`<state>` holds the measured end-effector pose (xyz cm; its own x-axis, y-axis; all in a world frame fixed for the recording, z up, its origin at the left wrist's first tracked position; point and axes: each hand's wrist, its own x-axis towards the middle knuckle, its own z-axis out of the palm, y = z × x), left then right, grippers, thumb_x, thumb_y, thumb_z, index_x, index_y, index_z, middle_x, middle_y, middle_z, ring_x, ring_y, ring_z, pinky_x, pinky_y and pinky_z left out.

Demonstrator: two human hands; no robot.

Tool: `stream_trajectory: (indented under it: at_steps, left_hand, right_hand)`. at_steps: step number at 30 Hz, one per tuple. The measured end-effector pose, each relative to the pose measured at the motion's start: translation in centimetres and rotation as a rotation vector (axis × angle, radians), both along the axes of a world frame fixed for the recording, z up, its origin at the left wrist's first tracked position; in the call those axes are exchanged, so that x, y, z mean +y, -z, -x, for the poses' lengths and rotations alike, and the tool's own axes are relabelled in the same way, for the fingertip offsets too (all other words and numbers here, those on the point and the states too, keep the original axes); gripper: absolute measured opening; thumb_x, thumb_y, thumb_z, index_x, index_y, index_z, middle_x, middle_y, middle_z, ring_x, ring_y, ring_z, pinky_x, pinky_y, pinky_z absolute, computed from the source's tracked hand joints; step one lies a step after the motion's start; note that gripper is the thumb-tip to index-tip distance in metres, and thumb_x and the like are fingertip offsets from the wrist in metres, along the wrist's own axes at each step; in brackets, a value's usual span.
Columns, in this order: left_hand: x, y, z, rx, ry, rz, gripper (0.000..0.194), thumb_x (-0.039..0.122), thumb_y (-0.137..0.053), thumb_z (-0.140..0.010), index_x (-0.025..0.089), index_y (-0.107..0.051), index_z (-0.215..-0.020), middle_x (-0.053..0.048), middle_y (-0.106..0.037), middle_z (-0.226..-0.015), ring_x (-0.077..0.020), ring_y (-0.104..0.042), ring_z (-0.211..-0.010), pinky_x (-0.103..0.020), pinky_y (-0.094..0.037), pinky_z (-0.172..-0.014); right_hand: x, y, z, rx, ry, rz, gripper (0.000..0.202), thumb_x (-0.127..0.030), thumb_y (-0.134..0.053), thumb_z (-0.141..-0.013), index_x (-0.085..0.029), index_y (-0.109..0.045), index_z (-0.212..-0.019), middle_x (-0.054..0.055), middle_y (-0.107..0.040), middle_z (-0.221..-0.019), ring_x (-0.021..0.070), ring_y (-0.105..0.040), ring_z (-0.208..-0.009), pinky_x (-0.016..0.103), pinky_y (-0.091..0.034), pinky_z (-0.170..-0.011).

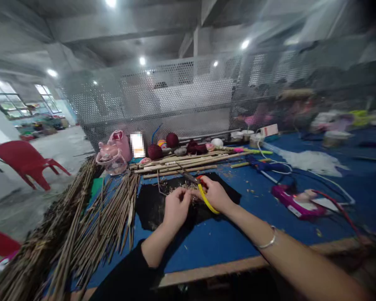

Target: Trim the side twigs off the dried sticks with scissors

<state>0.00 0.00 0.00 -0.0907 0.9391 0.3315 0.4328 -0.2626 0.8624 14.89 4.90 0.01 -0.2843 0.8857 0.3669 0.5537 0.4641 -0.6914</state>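
My right hand [217,194] is closed around scissors [208,200] with yellow and orange handles, their dark blades pointing away to the upper left. Close beside it, my left hand [177,205] pinches with thumb and fingertips. A thin bent twig [159,184] runs out from its far side and seems to be held there; the pinched end is hidden. Both hands are over a black cloth [150,209], where small plant clippings [194,197] lie in a loose pile.
Many dry stems [105,221] lie at the left of the blue table [203,246]. Long pale sticks [175,167] lie behind the cloth, with dark red yarn balls [172,140] and a pink jug [123,144] beyond. A magenta device [296,202] with cords sits right.
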Motion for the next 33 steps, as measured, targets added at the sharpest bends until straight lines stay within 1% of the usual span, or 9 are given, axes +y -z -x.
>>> stream_trajectory:
  at_steps: [6,10,13,17,21,25,27,30,33]
  left_hand:
    - [-0.3,-0.2,-0.5,0.051,0.061,0.01,0.027,0.033,-0.044,-0.079,0.014,-0.056,-0.064,0.002,-0.051,-0.056,-0.009,-0.042,-0.053,-0.02,-0.032,-0.052]
    - [-0.3,-1.0,-1.0,0.129,0.074,0.011,0.025,0.03,-0.043,-0.08,0.015,-0.058,-0.066,0.001,-0.055,-0.059,-0.0096,-0.044,-0.054,-0.02,-0.031,-0.052]
    - [0.2,-1.7,-0.8,0.169,0.071,0.011,0.025,0.03,-0.043,-0.079,0.015,-0.06,-0.068,0.0,-0.057,-0.061,-0.0104,-0.045,-0.055,-0.021,-0.032,-0.053]
    - [0.8,-1.8,-0.2,0.136,0.099,0.021,0.021,0.029,-0.046,-0.078,0.016,-0.061,-0.071,-0.001,-0.058,-0.064,-0.0111,-0.047,-0.058,-0.021,-0.034,-0.056]
    - [0.8,-0.3,-0.5,0.018,0.169,0.064,0.021,0.03,-0.047,-0.078,0.015,-0.059,-0.069,0.0,-0.056,-0.06,-0.0098,-0.045,-0.055,-0.02,-0.034,-0.053]
    - [0.6,0.9,-0.9,-0.277,0.168,0.252,0.026,0.038,-0.047,-0.077,0.014,-0.056,-0.071,0.0,-0.053,-0.057,-0.009,-0.045,-0.049,-0.019,-0.034,-0.045]
    - [0.5,0.7,-0.8,-0.416,0.133,0.269,0.027,0.04,-0.049,-0.076,0.014,-0.054,-0.071,0.001,-0.052,-0.056,-0.0089,-0.046,-0.049,-0.018,-0.035,-0.045]
    - [0.2,-0.3,-0.4,-0.506,0.101,0.192,0.026,0.039,-0.052,-0.075,0.014,-0.054,-0.071,0.001,-0.052,-0.058,-0.0082,-0.046,-0.051,-0.018,-0.038,-0.049]
    - [0.0,-1.0,0.0,-0.533,0.108,0.159,0.026,0.039,-0.051,-0.076,0.013,-0.053,-0.069,0.0,-0.054,-0.061,-0.0083,-0.047,-0.053,-0.019,-0.039,-0.05]
  right_hand:
    - [0.7,-1.1,0.4,0.211,-0.136,0.148,0.024,-0.034,-0.06,-0.066,-0.018,-0.044,-0.074,-0.003,-0.05,-0.063,0.0088,-0.044,-0.054,0.02,-0.037,-0.051]
    - [1.8,-2.4,0.4,0.222,-0.26,0.154,0.018,-0.027,-0.058,-0.066,-0.018,-0.044,-0.073,-0.003,-0.05,-0.066,0.0086,-0.046,-0.056,0.021,-0.039,-0.055]
    - [2.4,-3.2,0.6,0.205,-0.302,0.145,0.014,-0.023,-0.056,-0.066,-0.018,-0.044,-0.072,-0.004,-0.049,-0.065,0.0081,-0.046,-0.056,0.021,-0.039,-0.055]
    - [2.6,-2.7,1.0,0.257,-0.318,0.18,0.015,-0.021,-0.053,-0.066,-0.018,-0.043,-0.076,-0.004,-0.05,-0.067,0.0068,-0.044,-0.053,0.02,-0.039,-0.052]
    - [2.2,-1.4,0.9,0.293,-0.308,0.214,0.017,-0.023,-0.053,-0.068,-0.018,-0.042,-0.08,-0.003,-0.05,-0.07,0.0077,-0.046,-0.057,0.02,-0.041,-0.055]
    - [1.7,-0.5,0.1,0.234,-0.204,0.243,0.02,-0.027,-0.056,-0.068,-0.018,-0.043,-0.08,-0.003,-0.05,-0.068,0.0091,-0.047,-0.058,0.021,-0.041,-0.055]
    - [1.5,-0.6,-0.3,0.154,-0.159,0.24,0.026,-0.031,-0.059,-0.067,-0.018,-0.045,-0.085,-0.001,-0.052,-0.071,0.011,-0.049,-0.062,0.022,-0.042,-0.057]
    - [0.9,-1.1,-0.8,-0.038,-0.143,0.144,0.036,-0.036,-0.064,-0.063,-0.018,-0.049,-0.09,0.002,-0.055,-0.083,0.0142,-0.051,-0.071,0.024,-0.041,-0.062]
    - [0.2,-1.7,-0.7,-0.129,-0.21,0.125,0.036,-0.041,-0.064,-0.064,-0.018,-0.049,-0.088,0.003,-0.054,-0.084,0.0152,-0.05,-0.073,0.026,-0.04,-0.064]
